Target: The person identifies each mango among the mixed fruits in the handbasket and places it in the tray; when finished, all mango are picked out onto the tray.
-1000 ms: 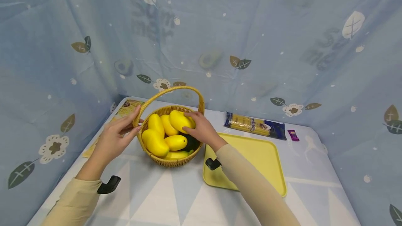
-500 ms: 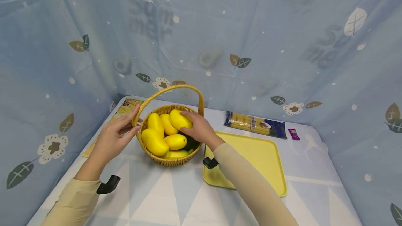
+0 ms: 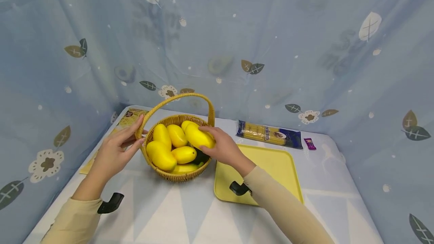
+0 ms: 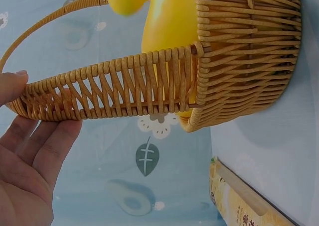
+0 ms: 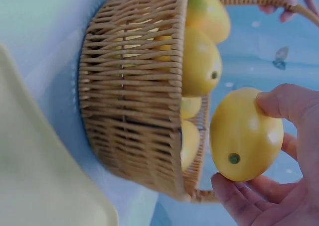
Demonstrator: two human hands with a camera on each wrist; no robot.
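A yellow wicker basket (image 3: 176, 177) with a tall arched handle (image 4: 114, 89) stands left of centre, holding several yellow mangoes (image 3: 162, 156) and a dark green item (image 3: 200, 157) partly hidden under them. My left hand (image 3: 115, 150) grips the left side of the handle between thumb and fingers. With thumb and fingertips, my right hand (image 3: 225, 147) pinches one mango (image 5: 244, 136). In the right wrist view that mango is apart from the basket, just above its rim, with its green stem spot facing the camera.
Right of the basket lies a pale yellow tray (image 3: 288, 168), with my right forearm over it. Behind the tray are a spaghetti packet (image 3: 269, 134) and a small purple wrapped sweet (image 3: 310, 144). A yellow packet (image 4: 244, 198) lies left of the basket. Patterned curtains enclose the table.
My right hand has lifted one mango off the pile, uncovering another behind it. My left hand keeps its grip on the handle. The head view has shifted slightly.
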